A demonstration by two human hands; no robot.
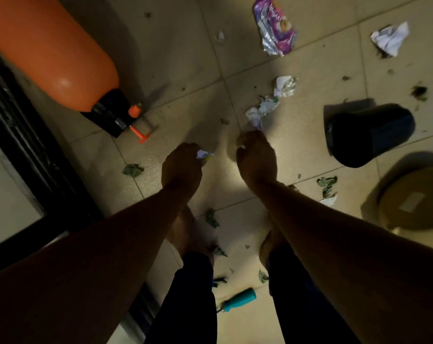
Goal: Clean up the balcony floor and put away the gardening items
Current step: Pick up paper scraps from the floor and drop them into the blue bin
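Paper scraps [262,111] all over the floor [175,58], plus dry leaves [133,170]. Left hand [182,165] curled tight on one small scrap [203,154]. Right hand [256,157] pinching another. Still lots to do: purple wrapper [275,28], black pot [369,135], blue-handled tool [237,299], orange sprayer [49,50].

The orange sprayer [49,53] is cut off by the top and left edges; only its lower body and black cap show. The tan round lid [414,199] runs off the right edge. The print on the purple wrapper [275,26] is too blurred to read. The left hand [182,165] covers most of a paper scrap [202,153]. The right hand [256,157] hides its own fingertips, so contact with the crumpled paper [253,119] cannot be confirmed. The forearms hide both feet in part.
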